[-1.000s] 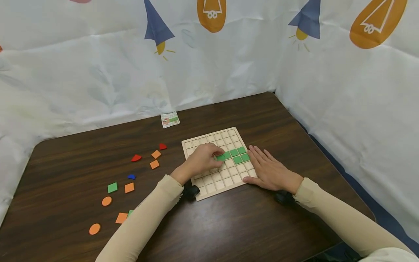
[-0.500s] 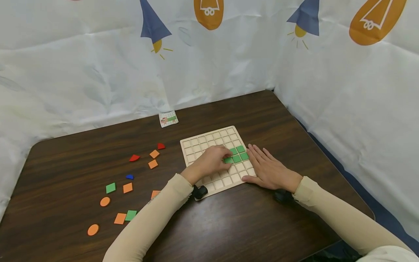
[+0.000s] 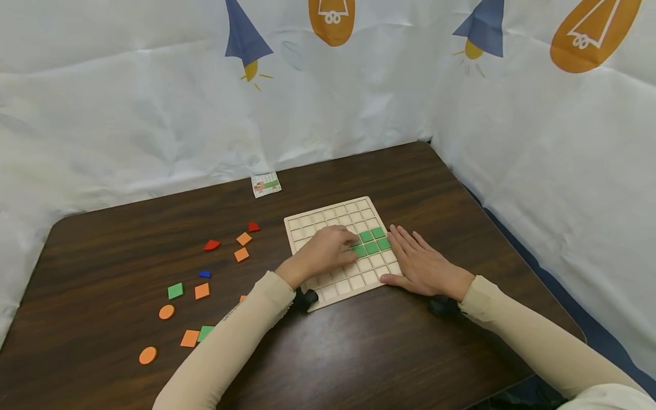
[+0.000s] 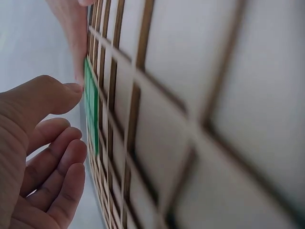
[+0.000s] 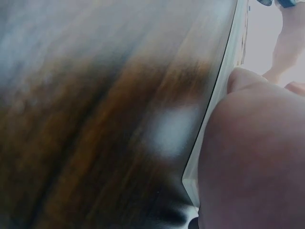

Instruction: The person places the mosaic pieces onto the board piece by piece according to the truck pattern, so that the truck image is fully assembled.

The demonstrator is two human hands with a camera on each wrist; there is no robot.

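Observation:
A pale wooden grid board [image 3: 328, 219] lies on the dark table [image 3: 359, 353]. Several green square tiles [image 3: 372, 241] fill cells near its right edge and appear edge-on as green tiles [image 4: 90, 112] in the left wrist view. My left hand [image 3: 352, 246] rests on the board with its fingertips at the left end of the green tiles. That left hand [image 4: 78, 119] has its fingers loosely curled and its thumb out, and it holds nothing. My right hand [image 3: 405, 253] lies flat along the board's right edge with its thumb at the front corner. In its wrist view the right hand [image 5: 252, 157] sits beside the board edge [image 5: 224, 86].
Loose pieces lie left of the board: orange squares [image 3: 244, 238], red pieces [image 3: 212, 245], a blue piece [image 3: 205, 274], a green square [image 3: 175, 291] and orange discs [image 3: 166, 311]. A small pattern card [image 3: 266, 185] sits near the back. White printed cloth walls [image 3: 154, 114] close off the back and right.
My left hand has slid right across the board and now covers the left end of the green tiles. The right hand has stayed flat in place.

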